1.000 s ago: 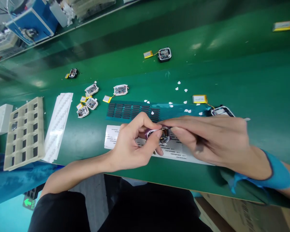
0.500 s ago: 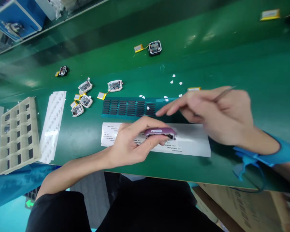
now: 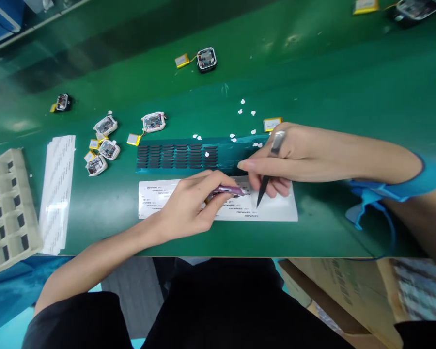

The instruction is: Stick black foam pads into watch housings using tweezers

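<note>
My left hand (image 3: 194, 201) is closed around a purple device casing (image 3: 230, 189), pinched between thumb and fingers and tilted nearly edge-on. Electronic parts show at its edge. My right hand (image 3: 276, 160) grips dark tweezers (image 3: 263, 191) with a silver end, their tip pointing down over a white printed sheet (image 3: 276, 208). The tweezers' tip is just right of the casing, apart from it. Both hands are above the sheet. Behind them lies a teal strip (image 3: 240, 150) bearing rows of thin black pieces (image 3: 178, 157). A yellow-edged battery (image 3: 272, 124) sits just behind my right hand.
Open white casings with batteries (image 3: 107, 149) are grouped on the left, another white casing (image 3: 153, 122) nearby. Black casings (image 3: 206, 59) lie farther back. Small white stickers (image 3: 242, 102) are scattered about. At left are white strips (image 3: 58, 194) and a beige compartment tray (image 3: 10, 203).
My right hand has turned, bringing the tweezers from pointing up and back to tip-down beside the casing. My left hand has tipped the casing flatter. The whole view has shifted.
</note>
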